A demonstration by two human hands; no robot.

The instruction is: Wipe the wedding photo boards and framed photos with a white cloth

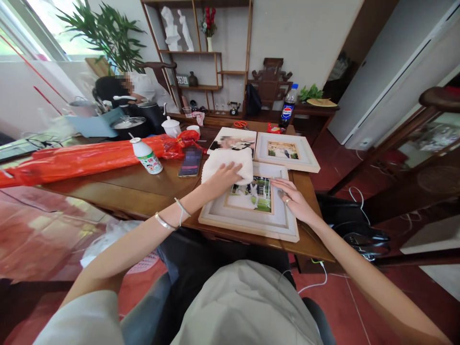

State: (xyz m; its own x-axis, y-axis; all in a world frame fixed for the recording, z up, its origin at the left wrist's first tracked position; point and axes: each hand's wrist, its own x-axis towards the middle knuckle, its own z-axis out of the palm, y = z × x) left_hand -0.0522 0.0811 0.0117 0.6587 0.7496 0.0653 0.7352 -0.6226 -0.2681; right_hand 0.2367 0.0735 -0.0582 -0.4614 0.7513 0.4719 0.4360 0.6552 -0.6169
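A white picture frame (pixel 251 221) with a photo in it lies flat on the wooden table (pixel 143 184) in front of me. My left hand (pixel 223 178) presses a folded white cloth (pixel 227 160) onto the frame's upper left part, fingers curled over the cloth. My right hand (pixel 293 197) rests flat on the frame's right border, fingers stretched out, holding nothing. Two more framed pictures lie behind it: a second white frame (pixel 287 151) and an unframed-looking photo (pixel 233 140) to its left.
A phone (pixel 190 162), a small white bottle (pixel 146 155) and a long red plastic bag (pixel 82 158) lie to the left. Pots (pixel 130 123), a teapot (pixel 171 126) and another person sit at the far end. A cola bottle (pixel 288 107) and scissors (pixel 240 124) stand behind.
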